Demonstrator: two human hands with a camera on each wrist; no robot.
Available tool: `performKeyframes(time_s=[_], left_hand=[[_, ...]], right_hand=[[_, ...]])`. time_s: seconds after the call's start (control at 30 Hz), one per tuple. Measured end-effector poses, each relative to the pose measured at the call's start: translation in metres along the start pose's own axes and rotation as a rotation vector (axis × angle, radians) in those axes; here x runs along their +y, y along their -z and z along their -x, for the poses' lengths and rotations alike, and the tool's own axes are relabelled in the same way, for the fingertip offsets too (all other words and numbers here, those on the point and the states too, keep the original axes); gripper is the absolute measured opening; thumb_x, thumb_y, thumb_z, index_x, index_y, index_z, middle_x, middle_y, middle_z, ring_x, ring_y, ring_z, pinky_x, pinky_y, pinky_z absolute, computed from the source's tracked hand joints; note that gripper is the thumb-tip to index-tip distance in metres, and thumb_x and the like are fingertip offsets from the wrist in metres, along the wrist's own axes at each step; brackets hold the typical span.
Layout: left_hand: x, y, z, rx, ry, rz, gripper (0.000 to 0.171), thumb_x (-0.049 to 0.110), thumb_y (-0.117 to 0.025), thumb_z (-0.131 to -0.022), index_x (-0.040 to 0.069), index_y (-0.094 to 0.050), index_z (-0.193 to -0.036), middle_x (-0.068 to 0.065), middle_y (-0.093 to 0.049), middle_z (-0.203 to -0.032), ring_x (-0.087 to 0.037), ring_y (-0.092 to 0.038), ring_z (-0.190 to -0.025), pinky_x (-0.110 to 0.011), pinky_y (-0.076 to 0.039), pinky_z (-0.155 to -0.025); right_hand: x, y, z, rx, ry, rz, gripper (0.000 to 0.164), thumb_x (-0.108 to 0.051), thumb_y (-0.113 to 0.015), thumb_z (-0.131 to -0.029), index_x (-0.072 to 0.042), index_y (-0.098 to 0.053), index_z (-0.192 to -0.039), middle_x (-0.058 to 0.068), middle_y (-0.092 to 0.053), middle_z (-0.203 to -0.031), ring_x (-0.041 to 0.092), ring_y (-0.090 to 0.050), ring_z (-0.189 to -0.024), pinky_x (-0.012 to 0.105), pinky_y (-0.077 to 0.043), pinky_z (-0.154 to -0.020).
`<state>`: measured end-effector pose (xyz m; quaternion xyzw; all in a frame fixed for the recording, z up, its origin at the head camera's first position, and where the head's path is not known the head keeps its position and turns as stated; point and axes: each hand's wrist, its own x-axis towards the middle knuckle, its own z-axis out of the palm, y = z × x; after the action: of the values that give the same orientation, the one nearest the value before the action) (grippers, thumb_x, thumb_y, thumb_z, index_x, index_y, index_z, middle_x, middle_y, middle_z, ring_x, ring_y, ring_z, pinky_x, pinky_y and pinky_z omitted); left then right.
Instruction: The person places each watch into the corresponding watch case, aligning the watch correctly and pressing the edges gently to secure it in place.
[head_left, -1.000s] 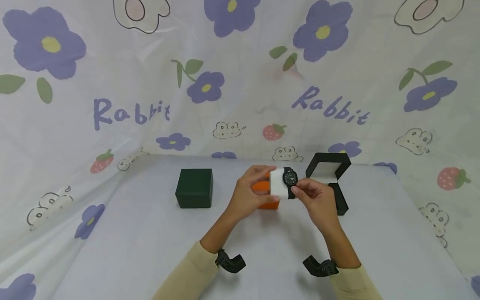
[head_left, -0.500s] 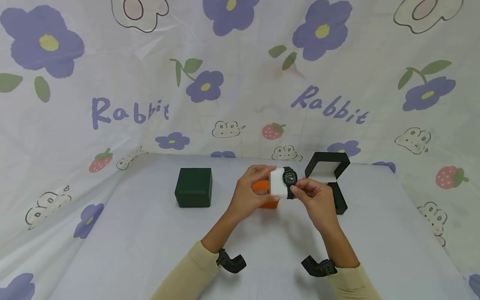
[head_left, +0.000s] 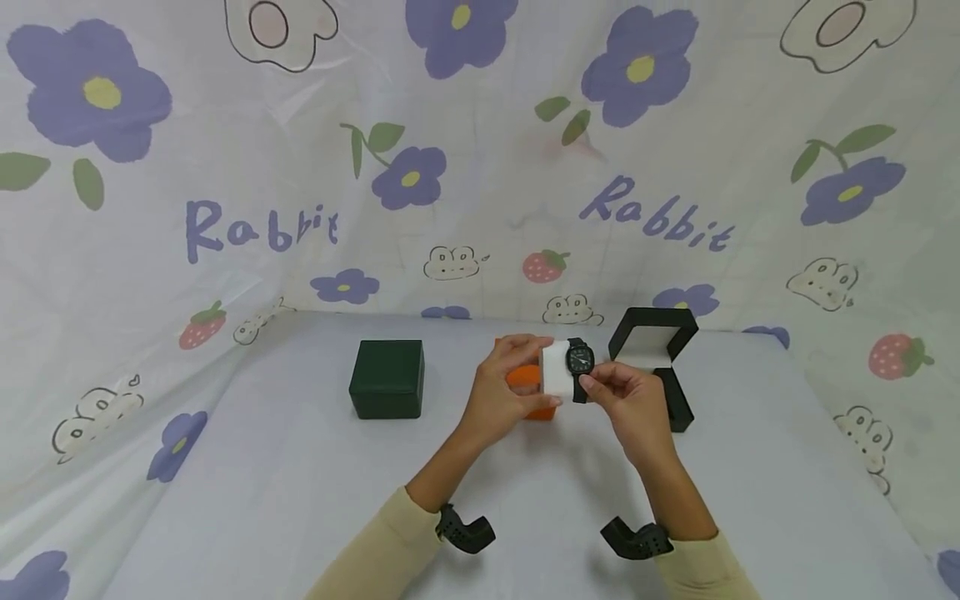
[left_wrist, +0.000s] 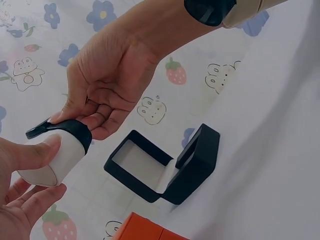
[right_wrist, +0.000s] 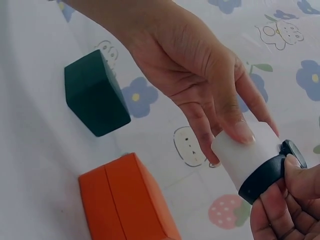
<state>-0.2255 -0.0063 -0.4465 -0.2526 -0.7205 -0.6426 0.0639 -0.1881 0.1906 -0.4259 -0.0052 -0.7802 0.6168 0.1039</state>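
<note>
A black wristwatch (head_left: pixel 580 360) with a dark strap is wrapped around one end of a white watch pillow (head_left: pixel 556 369). My left hand (head_left: pixel 495 392) grips the pillow between thumb and fingers, at the end away from the watch. With thumb and fingertips my right hand (head_left: pixel 633 408) pinches the strap just below the dial. In the left wrist view the strap (left_wrist: pixel 75 131) circles the pillow. The right wrist view shows the left thumb lying across the pillow (right_wrist: pixel 245 155) and the right fingers on the watch band (right_wrist: pixel 262 177).
Behind the left hand stands an orange box (head_left: pixel 542 408), partly hidden. A closed dark green box (head_left: pixel 387 379) sits to the left. On the right, a black box (head_left: pixel 678 400) stands with its lid raised, showing a pale lining. A printed cloth hangs at the back.
Both hands keep their hold on the pillow and watch, with hardly any movement. The whole head view shifts slightly.
</note>
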Motion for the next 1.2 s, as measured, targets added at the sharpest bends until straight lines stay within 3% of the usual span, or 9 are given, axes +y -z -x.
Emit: performKeyframes(time_s=[0.13,0.33,0.5,0.63,0.83,0.93,1.03,1.1,1.2], left_hand=[[-0.002,0.002,0.0,-0.009,0.001,-0.001,0.074,0.003,-0.091,-0.072,0.022,-0.064,-0.139,0.001,-0.051,-0.138,-0.021,-0.059,-0.119,-0.026,-0.06,-0.082],[-0.004,0.006,-0.002,-0.038,-0.051,-0.008,0.073,0.004,-0.09,-0.074,0.025,-0.064,-0.139,0.002,-0.05,-0.139,-0.025,-0.057,-0.122,-0.028,-0.06,-0.084],[-0.006,0.011,-0.004,-0.056,-0.074,-0.001,0.072,0.005,-0.09,-0.075,0.022,-0.064,-0.14,0.002,-0.051,-0.138,-0.025,-0.054,-0.127,-0.034,-0.061,-0.086],[-0.004,0.014,-0.005,-0.068,-0.071,0.03,0.073,0.005,-0.09,-0.075,0.019,-0.062,-0.141,-0.001,-0.051,-0.139,-0.024,-0.056,-0.126,-0.033,-0.06,-0.086],[-0.002,0.016,-0.005,-0.079,-0.048,0.077,0.076,0.003,-0.09,-0.075,0.027,-0.062,-0.141,0.002,-0.051,-0.139,-0.022,-0.06,-0.124,-0.034,-0.061,-0.085],[-0.002,0.016,-0.006,-0.092,-0.037,0.09,0.077,0.004,-0.09,-0.075,0.029,-0.061,-0.142,0.004,-0.051,-0.139,-0.021,-0.06,-0.124,-0.037,-0.061,-0.085],[-0.002,0.018,-0.006,-0.113,-0.038,0.096,0.077,0.004,-0.089,-0.076,0.026,-0.06,-0.143,0.003,-0.05,-0.141,-0.021,-0.059,-0.125,-0.038,-0.061,-0.085],[-0.002,0.018,-0.006,-0.13,-0.044,0.1,0.076,0.004,-0.089,-0.076,0.023,-0.06,-0.144,0.002,-0.05,-0.142,-0.022,-0.059,-0.125,-0.039,-0.061,-0.086],[-0.001,0.019,-0.007,-0.151,-0.051,0.095,0.075,0.005,-0.089,-0.076,0.021,-0.059,-0.144,0.001,-0.049,-0.143,-0.023,-0.059,-0.124,-0.037,-0.061,-0.086]], right_hand=[[0.001,0.0,0.0,-0.009,0.013,-0.004,0.019,-0.012,-0.076,-0.093,0.005,-0.073,-0.098,0.006,-0.071,-0.086,0.013,-0.067,-0.077,0.022,-0.059,-0.073],[0.001,0.005,0.001,-0.061,0.074,-0.028,0.023,-0.015,-0.078,-0.091,0.005,-0.073,-0.101,0.006,-0.071,-0.089,0.014,-0.067,-0.08,0.023,-0.06,-0.079],[-0.001,0.005,0.001,-0.063,0.13,0.05,0.019,-0.015,-0.079,-0.091,0.001,-0.076,-0.101,0.011,-0.073,-0.092,0.012,-0.069,-0.082,0.021,-0.06,-0.078],[-0.015,0.005,0.006,-0.079,0.186,0.116,0.014,-0.007,-0.077,-0.091,0.003,-0.075,-0.1,0.016,-0.073,-0.093,0.011,-0.069,-0.083,0.019,-0.059,-0.076],[-0.035,0.008,0.014,-0.07,0.258,0.157,0.012,-0.004,-0.074,-0.092,0.005,-0.07,-0.099,0.017,-0.071,-0.1,0.01,-0.069,-0.09,0.017,-0.056,-0.083],[-0.036,0.014,0.013,-0.095,0.313,0.157,0.028,0.001,-0.074,-0.091,0.007,-0.064,-0.117,0.019,-0.067,-0.117,0.023,-0.067,-0.106,0.018,-0.053,-0.093],[-0.035,0.019,0.012,-0.199,0.381,0.171,0.066,0.006,-0.079,-0.084,0.003,-0.049,-0.143,0.021,-0.056,-0.14,0.035,-0.057,-0.124,0.021,-0.05,-0.101],[-0.034,0.021,0.011,-0.272,0.414,0.195,0.087,0.006,-0.083,-0.079,-0.003,-0.039,-0.154,0.019,-0.047,-0.151,0.034,-0.05,-0.134,0.024,-0.049,-0.105],[-0.034,0.022,0.009,-0.34,0.443,0.222,0.096,0.004,-0.086,-0.077,-0.007,-0.035,-0.157,0.017,-0.041,-0.158,0.029,-0.043,-0.141,0.031,-0.049,-0.106]])
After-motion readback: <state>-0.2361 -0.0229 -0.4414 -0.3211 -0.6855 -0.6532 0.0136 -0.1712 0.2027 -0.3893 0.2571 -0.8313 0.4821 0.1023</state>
